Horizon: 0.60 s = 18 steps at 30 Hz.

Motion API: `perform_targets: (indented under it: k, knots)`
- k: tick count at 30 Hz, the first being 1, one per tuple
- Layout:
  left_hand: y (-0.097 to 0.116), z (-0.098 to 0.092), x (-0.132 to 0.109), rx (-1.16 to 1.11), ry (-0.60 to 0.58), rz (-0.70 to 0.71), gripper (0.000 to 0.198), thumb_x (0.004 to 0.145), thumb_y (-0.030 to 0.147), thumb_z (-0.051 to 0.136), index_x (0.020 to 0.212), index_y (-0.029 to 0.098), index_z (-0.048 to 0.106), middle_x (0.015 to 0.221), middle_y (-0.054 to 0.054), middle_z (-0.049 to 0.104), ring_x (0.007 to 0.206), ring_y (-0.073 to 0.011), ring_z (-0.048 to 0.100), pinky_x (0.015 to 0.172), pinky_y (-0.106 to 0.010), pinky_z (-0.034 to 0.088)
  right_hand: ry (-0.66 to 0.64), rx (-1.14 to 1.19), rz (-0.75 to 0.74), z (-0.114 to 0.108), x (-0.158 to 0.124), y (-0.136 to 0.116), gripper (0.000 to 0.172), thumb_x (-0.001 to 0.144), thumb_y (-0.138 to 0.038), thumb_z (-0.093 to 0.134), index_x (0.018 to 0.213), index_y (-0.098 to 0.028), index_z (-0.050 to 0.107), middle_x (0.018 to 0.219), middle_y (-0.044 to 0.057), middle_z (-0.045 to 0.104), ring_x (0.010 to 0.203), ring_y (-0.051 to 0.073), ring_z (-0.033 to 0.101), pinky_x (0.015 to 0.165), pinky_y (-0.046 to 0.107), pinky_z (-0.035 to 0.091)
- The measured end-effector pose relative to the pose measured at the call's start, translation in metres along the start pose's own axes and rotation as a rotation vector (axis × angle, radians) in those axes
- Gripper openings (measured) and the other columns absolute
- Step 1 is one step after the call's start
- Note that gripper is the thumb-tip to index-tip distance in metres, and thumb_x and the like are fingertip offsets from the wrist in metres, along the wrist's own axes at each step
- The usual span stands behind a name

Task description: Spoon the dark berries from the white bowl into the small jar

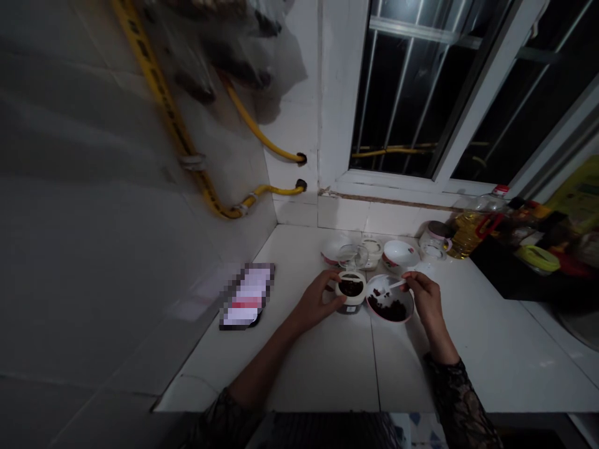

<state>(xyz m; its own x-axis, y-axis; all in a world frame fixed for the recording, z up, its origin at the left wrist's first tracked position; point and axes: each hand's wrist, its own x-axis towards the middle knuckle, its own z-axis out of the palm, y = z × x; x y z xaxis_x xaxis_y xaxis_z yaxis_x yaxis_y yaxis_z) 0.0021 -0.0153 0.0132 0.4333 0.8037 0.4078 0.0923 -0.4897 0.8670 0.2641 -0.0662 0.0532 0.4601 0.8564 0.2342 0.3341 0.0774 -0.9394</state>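
Note:
My left hand (pixel 318 304) grips a small seasoning jar (pixel 350 305) with a white rim and a flipped-up clear lid; dark contents show inside it. Pinched in my right hand (pixel 427 300) is a white spoon (pixel 397 285), its bowl end low inside a white bowl (pixel 408 294). Dark, crumbly bits (pixel 392 310) lie in that bowl, which stands right beside the jar on the white tiled counter (pixel 327 368). What the spoon carries, if anything, is too small to tell.
Behind stand another white bowl (pixel 401 254), a similar white-rimmed jar (pixel 372 251) and a glass jar (pixel 434 240). An oil bottle (pixel 468 231) and a dark box (pixel 500 268) of condiments are at right. A phone (pixel 247 296) lies left, near the wall.

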Motion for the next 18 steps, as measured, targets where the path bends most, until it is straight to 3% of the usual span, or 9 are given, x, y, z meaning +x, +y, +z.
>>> perform_targets:
  k: [4,7,10,12,15,18]
  knots:
    - [0.0,0.0,0.0,0.005,-0.004,-0.007,0.027,0.081,0.031,0.066,0.103,0.022,0.053,0.127,-0.01,0.061,0.114,-0.0247,0.06,0.085,-0.035,0.051,0.084,-0.001,-0.147,0.011,-0.012,-0.01,0.028,0.081,-0.047,0.055,0.083,-0.02,0.064,0.062,0.002,0.066,0.066,0.021,0.062,0.071,0.034,0.048]
    - [0.0,-0.001,0.0,0.004,0.004,-0.002,0.027,0.081,0.031,0.066,0.103,0.022,0.053,0.127,-0.011,0.061,0.112,-0.0245,0.061,0.085,-0.035,0.051,0.128,-0.14,-0.425,0.022,-0.024,-0.017,0.023,0.09,-0.037,0.048,0.087,-0.022,0.065,0.076,0.005,0.07,0.081,0.023,0.064,0.081,0.038,0.048]
    - [0.0,-0.001,0.0,-0.002,0.001,0.004,0.027,0.081,0.031,0.067,0.101,0.022,0.053,0.125,-0.01,0.062,0.112,-0.0242,0.061,0.086,-0.035,0.051,-0.018,-0.345,-0.796,0.03,-0.032,-0.021,0.022,0.091,-0.02,0.045,0.094,-0.024,0.066,0.085,0.004,0.072,0.084,0.021,0.064,0.095,0.043,0.043]
    - [0.001,-0.001,0.0,0.0,0.0,0.008,0.026,0.081,0.031,0.067,0.101,0.022,0.053,0.125,-0.01,0.063,0.113,-0.0242,0.061,0.087,-0.035,0.051,-0.097,-0.434,-0.964,0.03,-0.034,-0.022,0.027,0.089,-0.012,0.045,0.099,-0.025,0.066,0.086,0.002,0.073,0.081,0.019,0.065,0.099,0.044,0.04]
    - [0.002,-0.001,0.0,-0.003,0.0,0.007,0.026,0.081,0.03,0.067,0.101,0.022,0.053,0.125,-0.01,0.062,0.115,-0.0246,0.06,0.086,-0.035,0.051,0.003,-0.446,-1.004,0.023,-0.031,-0.019,0.026,0.088,-0.011,0.045,0.098,-0.025,0.064,0.083,0.001,0.073,0.077,0.019,0.065,0.098,0.044,0.041]
    - [0.002,-0.001,0.0,-0.009,0.0,-0.001,0.026,0.08,0.03,0.067,0.101,0.022,0.053,0.124,-0.01,0.063,0.113,-0.0248,0.061,0.085,-0.035,0.052,0.153,-0.472,-0.853,0.009,-0.02,-0.011,0.021,0.091,-0.016,0.044,0.092,-0.024,0.064,0.074,0.002,0.071,0.07,0.02,0.064,0.096,0.045,0.042]
